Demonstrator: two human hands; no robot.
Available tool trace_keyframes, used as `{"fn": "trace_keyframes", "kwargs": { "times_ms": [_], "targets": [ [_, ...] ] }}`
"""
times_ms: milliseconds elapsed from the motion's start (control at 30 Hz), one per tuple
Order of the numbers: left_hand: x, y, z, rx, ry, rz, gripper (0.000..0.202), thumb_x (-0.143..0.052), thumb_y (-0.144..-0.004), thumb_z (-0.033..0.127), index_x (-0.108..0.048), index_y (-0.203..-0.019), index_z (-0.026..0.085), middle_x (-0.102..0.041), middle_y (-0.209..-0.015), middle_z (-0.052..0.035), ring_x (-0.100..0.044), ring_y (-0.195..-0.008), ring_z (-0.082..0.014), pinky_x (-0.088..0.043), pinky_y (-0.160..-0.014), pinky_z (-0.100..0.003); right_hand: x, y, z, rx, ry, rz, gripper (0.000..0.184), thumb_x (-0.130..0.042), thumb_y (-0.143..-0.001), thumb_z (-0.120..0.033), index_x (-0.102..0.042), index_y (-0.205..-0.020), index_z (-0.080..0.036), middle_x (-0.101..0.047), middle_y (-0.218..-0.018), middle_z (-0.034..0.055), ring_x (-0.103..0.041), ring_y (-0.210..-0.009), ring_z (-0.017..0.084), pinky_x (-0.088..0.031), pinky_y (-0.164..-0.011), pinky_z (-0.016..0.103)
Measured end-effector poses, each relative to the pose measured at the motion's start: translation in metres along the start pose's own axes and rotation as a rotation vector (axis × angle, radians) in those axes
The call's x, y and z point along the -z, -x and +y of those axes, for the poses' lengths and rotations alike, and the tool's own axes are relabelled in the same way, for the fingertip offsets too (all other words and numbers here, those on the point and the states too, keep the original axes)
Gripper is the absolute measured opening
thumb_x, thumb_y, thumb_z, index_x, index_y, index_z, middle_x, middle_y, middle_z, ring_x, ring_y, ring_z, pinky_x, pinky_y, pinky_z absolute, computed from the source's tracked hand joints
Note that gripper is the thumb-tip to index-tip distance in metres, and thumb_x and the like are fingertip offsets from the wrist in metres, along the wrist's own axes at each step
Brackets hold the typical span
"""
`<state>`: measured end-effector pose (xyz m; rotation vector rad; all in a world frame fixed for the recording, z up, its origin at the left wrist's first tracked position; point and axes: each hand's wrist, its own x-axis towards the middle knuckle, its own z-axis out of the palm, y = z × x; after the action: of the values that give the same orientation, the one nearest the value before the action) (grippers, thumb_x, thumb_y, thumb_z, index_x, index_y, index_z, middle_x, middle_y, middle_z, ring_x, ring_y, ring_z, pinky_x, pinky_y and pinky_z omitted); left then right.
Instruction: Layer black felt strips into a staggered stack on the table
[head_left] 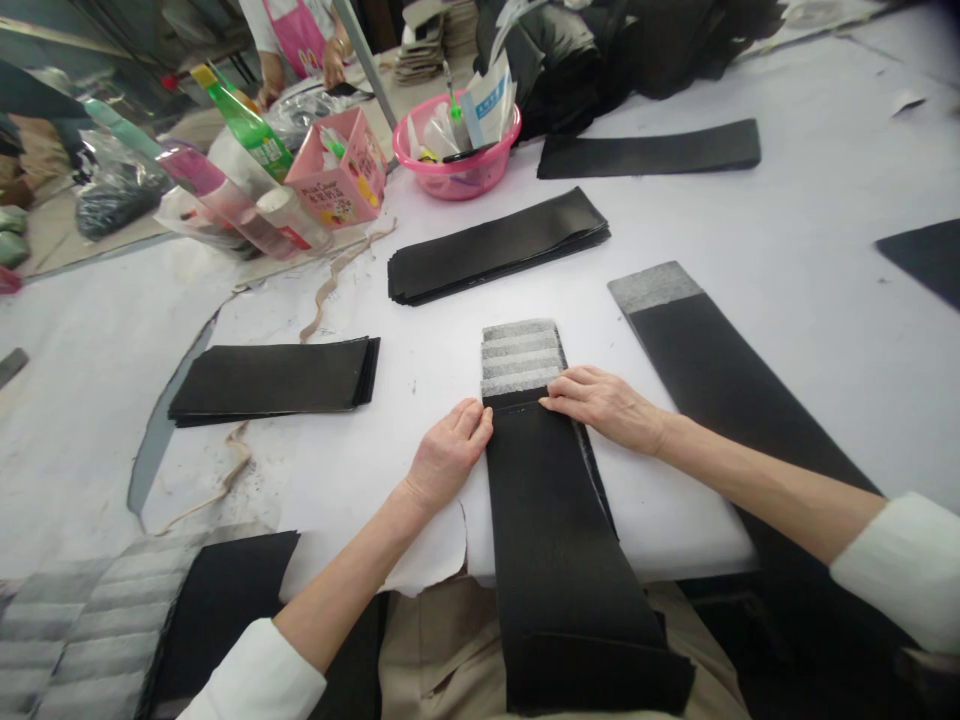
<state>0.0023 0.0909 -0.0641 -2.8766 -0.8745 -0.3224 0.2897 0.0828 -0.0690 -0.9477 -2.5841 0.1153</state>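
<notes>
A long black sheet strip [559, 520] runs from the table over its front edge to my lap. Its far end meets a grey-and-white striped section [521, 350], with a thin dark band between them. My left hand [450, 445] pinches the left edge of the strip at this band, fingers together. On the opposite edge, the fingers of my right hand [600, 405] close on the strip's corner just below the stripes. Whether the strip is one layer or several under my fingers is hidden. To the right lies another long black strip [750, 400] with a grey end.
Stacks of black strips lie at left [274, 378], in the middle [499, 245] and far right [649, 150]. Behind stand a pink basin [457, 180] of supplies, a pink box [337, 170] and bottles [247, 125]. A co-worker in a pink apron [298, 35] is across the table.
</notes>
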Motion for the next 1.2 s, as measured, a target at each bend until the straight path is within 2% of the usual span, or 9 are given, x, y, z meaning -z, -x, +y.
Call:
{"fn": "trace_keyframes", "kwargs": {
  "times_ms": [333, 667, 867, 967, 1067, 1200],
  "targets": [
    [-0.003, 0.004, 0.0, -0.01, -0.039, 0.017, 0.026, -0.044, -0.095, 0.009, -0.055, -0.118, 0.007, -0.061, -0.118, -0.0176, -0.055, -0.12, -0.0274, -0.051, -0.101, -0.04, 0.004, 0.006, 0.001, -0.014, -0.023, -0.02, 0.027, -0.04, -0.099, -0.016, -0.061, -0.115, -0.014, -0.062, -0.104, 0.0095, -0.053, -0.098, 0.02, -0.048, -0.086, 0.037],
    [-0.004, 0.007, 0.002, 0.016, 0.004, 0.062, 0.027, -0.041, -0.095, 0.009, -0.055, -0.118, 0.01, -0.061, -0.118, -0.0155, -0.054, -0.122, -0.0264, -0.051, -0.101, -0.04, 0.005, 0.013, 0.001, -0.06, -0.077, -0.001, 0.025, -0.041, -0.098, -0.013, -0.061, -0.112, -0.014, -0.06, -0.104, 0.01, -0.054, -0.099, 0.019, -0.052, -0.083, 0.035],
    [-0.008, 0.01, 0.001, 0.037, -0.005, 0.074, 0.03, -0.036, -0.095, 0.01, -0.055, -0.119, 0.01, -0.06, -0.12, -0.0166, -0.055, -0.121, -0.0276, -0.053, -0.099, -0.043, 0.008, 0.019, -0.003, -0.108, -0.093, -0.014, 0.026, -0.04, -0.099, -0.015, -0.061, -0.113, -0.014, -0.058, -0.104, 0.01, -0.053, -0.102, 0.019, -0.051, -0.086, 0.034],
    [-0.01, 0.011, 0.002, 0.043, -0.003, 0.099, 0.029, -0.038, -0.094, 0.009, -0.057, -0.117, 0.009, -0.06, -0.119, -0.0166, -0.056, -0.119, -0.0282, -0.053, -0.098, -0.042, 0.012, 0.024, -0.001, -0.17, -0.109, -0.041, 0.023, -0.043, -0.098, -0.018, -0.063, -0.109, -0.016, -0.059, -0.103, 0.0084, -0.053, -0.102, 0.019, -0.049, -0.088, 0.032],
    [-0.012, 0.013, 0.002, 0.052, -0.008, 0.129, 0.028, -0.039, -0.094, 0.008, -0.057, -0.115, 0.01, -0.06, -0.12, -0.0156, -0.058, -0.116, -0.0273, -0.053, -0.099, -0.041, 0.021, 0.026, 0.0, -0.328, -0.117, -0.036, 0.019, -0.048, -0.097, -0.019, -0.066, -0.099, -0.019, -0.061, -0.1, 0.0055, -0.054, -0.099, 0.018, -0.048, -0.086, 0.03],
    [-0.017, 0.014, 0.002, 0.084, 0.012, 0.14, 0.028, -0.039, -0.094, 0.009, -0.056, -0.116, 0.013, -0.06, -0.121, -0.0134, -0.057, -0.117, -0.0254, -0.052, -0.099, -0.041, 0.028, 0.01, -0.009, -0.471, -0.06, 0.018, 0.016, -0.051, -0.095, -0.02, -0.066, -0.101, -0.019, -0.062, -0.097, 0.0057, -0.054, -0.097, 0.019, -0.046, -0.084, 0.03]
  ]
}}
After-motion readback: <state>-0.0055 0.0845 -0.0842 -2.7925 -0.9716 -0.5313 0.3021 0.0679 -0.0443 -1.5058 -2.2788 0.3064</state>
